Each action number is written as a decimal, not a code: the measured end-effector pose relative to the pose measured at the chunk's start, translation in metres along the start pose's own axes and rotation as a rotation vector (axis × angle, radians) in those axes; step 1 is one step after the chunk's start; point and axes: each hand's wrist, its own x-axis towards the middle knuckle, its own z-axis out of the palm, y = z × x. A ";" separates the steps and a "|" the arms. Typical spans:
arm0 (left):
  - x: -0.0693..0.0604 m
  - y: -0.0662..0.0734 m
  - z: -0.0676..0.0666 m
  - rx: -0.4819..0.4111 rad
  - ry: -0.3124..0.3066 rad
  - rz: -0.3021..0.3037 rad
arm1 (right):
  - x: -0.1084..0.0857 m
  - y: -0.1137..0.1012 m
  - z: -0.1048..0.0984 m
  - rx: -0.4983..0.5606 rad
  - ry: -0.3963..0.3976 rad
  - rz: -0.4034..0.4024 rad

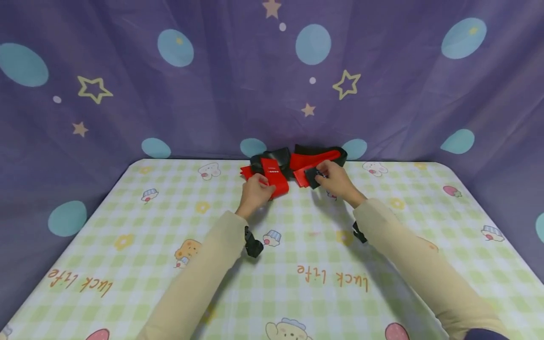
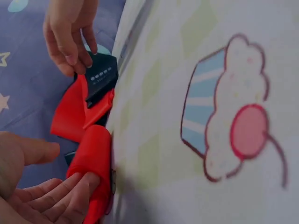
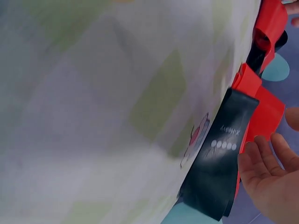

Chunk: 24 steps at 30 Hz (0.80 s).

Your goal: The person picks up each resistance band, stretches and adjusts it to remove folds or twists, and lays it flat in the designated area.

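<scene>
Several resistance bands (image 1: 314, 159) lie far back on the table (image 1: 318, 302), folded but seemingly not yet separated, left hand (image 1: 255, 192) relaxed on a red band (image 1: 275, 175), right hand (image 1: 337, 180) relaxed against a black band (image 1: 311, 179).

At the far edge of a tablecloth (image 1: 318, 307), the left hand (image 1: 254, 191) touches a looped red strip (image 1: 276, 177) with small pale markings; a dark strip (image 1: 280, 155) bunches behind it. The right hand (image 1: 336, 181) touches a black strip (image 1: 312, 178) in front of red layers (image 1: 301, 178). Both arms wear beige sleeves (image 1: 197, 278), with a small black device (image 1: 253, 243) beside the left cuff (a second dark piece (image 1: 359, 232) shows by the right one). The cloth is green-and-white checked, its "luck life" lettering upside down. Behind hangs a purple curtain (image 1: 233, 71) with stars and blue ovals.
</scene>
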 end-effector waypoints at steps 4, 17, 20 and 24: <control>0.006 -0.001 0.005 -0.021 0.007 -0.024 | 0.002 -0.005 0.009 0.020 -0.009 0.013; 0.008 -0.004 0.014 -0.042 0.051 0.020 | 0.016 -0.024 0.036 0.084 -0.035 -0.007; 0.003 -0.004 0.014 -0.032 0.072 0.088 | 0.019 -0.026 0.042 0.039 -0.058 -0.069; 0.003 -0.001 0.010 0.042 0.066 0.206 | 0.021 -0.031 0.044 -0.008 -0.071 -0.223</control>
